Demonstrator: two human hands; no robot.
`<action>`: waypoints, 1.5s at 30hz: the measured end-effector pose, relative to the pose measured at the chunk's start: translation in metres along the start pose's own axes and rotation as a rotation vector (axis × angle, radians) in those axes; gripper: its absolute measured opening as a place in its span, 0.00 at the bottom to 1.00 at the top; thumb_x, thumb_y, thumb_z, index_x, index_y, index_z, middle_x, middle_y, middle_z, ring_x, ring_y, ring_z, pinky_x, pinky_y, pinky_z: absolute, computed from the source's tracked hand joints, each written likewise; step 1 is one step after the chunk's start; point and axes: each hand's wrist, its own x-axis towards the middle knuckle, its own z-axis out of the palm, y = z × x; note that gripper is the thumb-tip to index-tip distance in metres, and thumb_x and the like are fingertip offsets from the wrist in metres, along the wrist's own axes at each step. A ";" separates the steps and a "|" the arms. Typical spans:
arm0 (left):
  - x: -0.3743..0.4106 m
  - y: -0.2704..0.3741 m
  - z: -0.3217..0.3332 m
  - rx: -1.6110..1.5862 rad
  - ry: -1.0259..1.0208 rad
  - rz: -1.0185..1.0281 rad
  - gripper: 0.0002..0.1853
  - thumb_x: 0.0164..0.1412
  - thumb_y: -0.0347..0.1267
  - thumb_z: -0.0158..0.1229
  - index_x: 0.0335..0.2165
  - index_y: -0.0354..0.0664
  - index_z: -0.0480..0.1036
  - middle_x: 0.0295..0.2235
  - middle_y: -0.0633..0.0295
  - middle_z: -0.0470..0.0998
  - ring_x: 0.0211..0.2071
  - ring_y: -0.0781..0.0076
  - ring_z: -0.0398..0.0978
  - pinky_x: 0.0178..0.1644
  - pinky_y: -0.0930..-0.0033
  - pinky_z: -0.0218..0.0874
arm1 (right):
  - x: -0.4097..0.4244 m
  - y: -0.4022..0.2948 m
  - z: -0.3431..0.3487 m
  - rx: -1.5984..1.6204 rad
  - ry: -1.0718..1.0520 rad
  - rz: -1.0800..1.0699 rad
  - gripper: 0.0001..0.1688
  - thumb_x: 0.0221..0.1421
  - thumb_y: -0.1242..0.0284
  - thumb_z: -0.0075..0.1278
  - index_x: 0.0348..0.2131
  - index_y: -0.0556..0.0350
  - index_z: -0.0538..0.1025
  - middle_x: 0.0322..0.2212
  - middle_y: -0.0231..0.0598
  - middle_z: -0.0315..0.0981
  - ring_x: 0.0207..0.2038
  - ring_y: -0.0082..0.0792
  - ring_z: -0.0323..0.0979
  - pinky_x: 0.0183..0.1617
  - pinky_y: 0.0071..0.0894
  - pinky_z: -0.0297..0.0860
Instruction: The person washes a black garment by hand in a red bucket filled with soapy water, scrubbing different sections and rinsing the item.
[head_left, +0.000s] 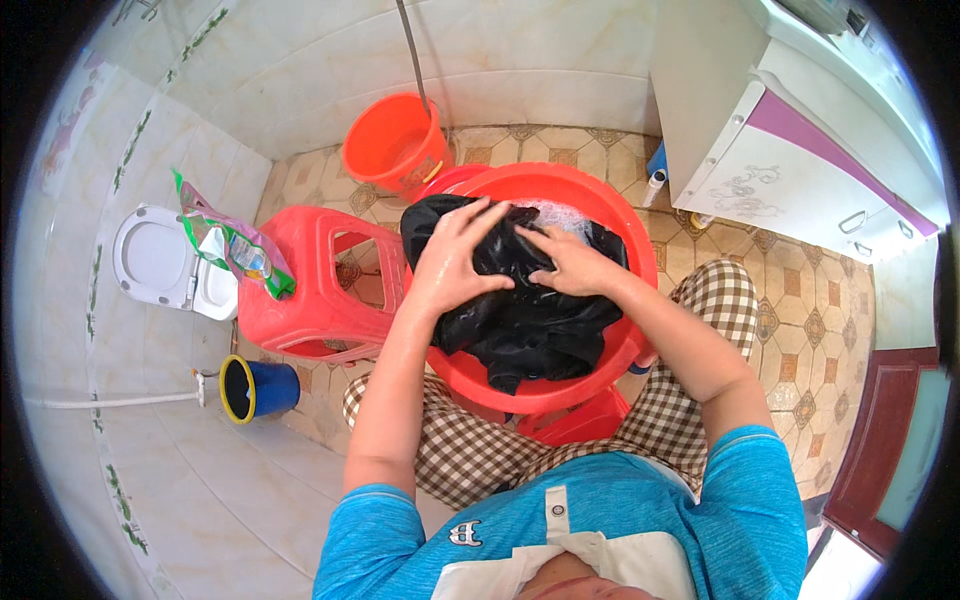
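Observation:
A bunched, wet black garment (536, 330) lies in a round red plastic basin (637, 232) in front of me, and part of it overhangs the basin's left rim. White suds (559, 216) show at the far side of the basin. My left hand (454, 259) rests on the cloth's upper left part, its fingers and thumb spread. Facing it, my right hand (574, 262) touches the middle of the garment with fingers apart. A gap of dark cloth separates the two hands. Folds hide the lower parts of the basin's inside.
Left of the basin, a red plastic stool (300, 240) bears a green and pink plastic pouch (240, 251). An orange bucket (394, 146) with a grey hose (412, 56) stands behind. A blue bucket (274, 390), white toilet (161, 259), white bottle (655, 187) and white cabinet (802, 165) surround me.

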 end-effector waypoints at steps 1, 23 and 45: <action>0.002 0.001 0.006 0.100 0.003 0.135 0.58 0.26 0.35 0.77 0.61 0.56 0.61 0.62 0.54 0.58 0.62 0.51 0.56 0.64 0.49 0.50 | -0.002 -0.007 -0.001 -0.003 -0.016 -0.020 0.47 0.49 0.65 0.59 0.63 0.54 0.56 0.58 0.62 0.55 0.61 0.58 0.55 0.65 0.45 0.53; 0.013 -0.016 0.031 0.333 0.032 -0.168 0.14 0.50 0.28 0.57 0.38 0.45 0.69 0.29 0.51 0.76 0.36 0.47 0.75 0.38 0.50 0.65 | -0.016 0.046 -0.012 0.152 0.373 0.274 0.31 0.38 0.75 0.61 0.45 0.60 0.70 0.40 0.54 0.75 0.46 0.49 0.73 0.51 0.40 0.68; -0.009 0.009 -0.031 0.076 -0.107 -0.039 0.43 0.49 0.32 0.61 0.63 0.61 0.56 0.63 0.35 0.51 0.65 0.39 0.48 0.65 0.52 0.45 | -0.003 -0.001 -0.031 -0.045 -0.019 0.087 0.34 0.55 0.48 0.44 0.60 0.25 0.65 0.67 0.54 0.35 0.66 0.65 0.42 0.67 0.59 0.47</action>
